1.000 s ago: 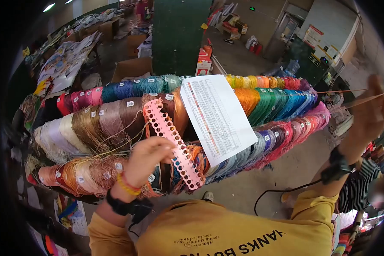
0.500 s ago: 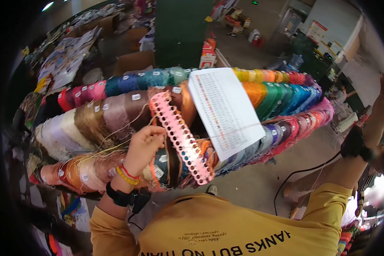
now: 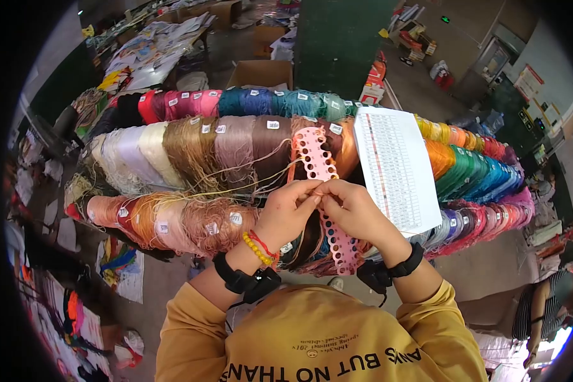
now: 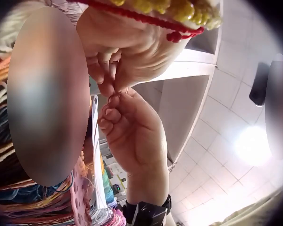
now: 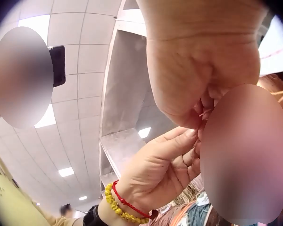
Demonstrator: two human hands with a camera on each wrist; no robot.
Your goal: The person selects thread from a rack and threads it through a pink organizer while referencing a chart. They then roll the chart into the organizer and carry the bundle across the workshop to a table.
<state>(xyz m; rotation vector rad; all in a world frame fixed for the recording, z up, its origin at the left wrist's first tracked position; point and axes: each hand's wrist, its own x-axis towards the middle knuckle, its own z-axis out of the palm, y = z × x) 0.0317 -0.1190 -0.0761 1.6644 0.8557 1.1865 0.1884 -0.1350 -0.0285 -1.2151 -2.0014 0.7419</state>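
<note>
Both hands meet over a pink strip with rows of holes along its edges. My left hand and my right hand touch at the fingertips, thumb against forefinger on each. Between them is a thin strand, seen only as a short bit in the right wrist view. The left wrist view has the left hand above the right hand, fingers curled. The strip lies slantwise across the thread bundles, its middle hidden by the hands. A printed chart sheet lies to the right of the strip.
Labelled thread bundles in many colours fill three long rows. Behind them stand a dark green pillar and a cardboard box. Papers cover a surface at the back left. Another person's striped sleeve shows at the right.
My right hand has come in from far out on the right and met the left hand over the strip. The head view has shifted, so the rows and sheet appear further right.
</note>
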